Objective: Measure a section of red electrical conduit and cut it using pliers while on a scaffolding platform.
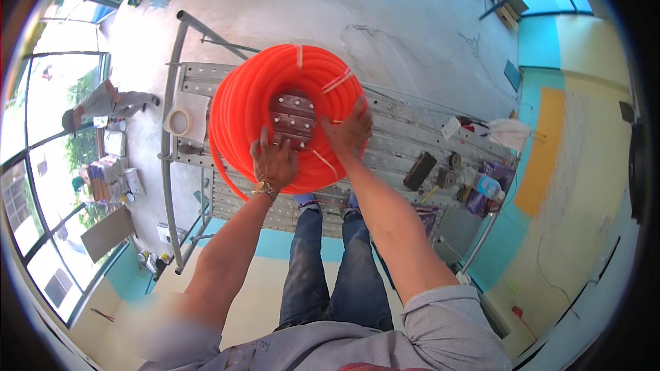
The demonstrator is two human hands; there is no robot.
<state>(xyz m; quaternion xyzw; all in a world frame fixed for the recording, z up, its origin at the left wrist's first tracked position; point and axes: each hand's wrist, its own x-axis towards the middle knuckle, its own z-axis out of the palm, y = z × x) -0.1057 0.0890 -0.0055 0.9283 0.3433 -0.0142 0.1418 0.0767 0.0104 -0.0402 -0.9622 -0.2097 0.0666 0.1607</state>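
A large coil of orange flexible tubing [239, 110], bound with several pale ties, lies on the perforated metal scaffold platform [405, 124], whose holed deck shows through the coil's centre. My left hand [273, 161] grips the coil's near left part, fingers bent over the inner edge. My right hand [349, 130] holds its right side, fingers curled on the tubing. A roll of pale tape [177, 121] sits just left of the coil.
Metal scaffold rails [168, 185] edge the platform on the left. Dark blocks [419, 170], a bottle [489, 185] and small items lie at right. Beyond the left rail, a co-worker [106, 103] is near stacked materials [110, 178] by the windows.
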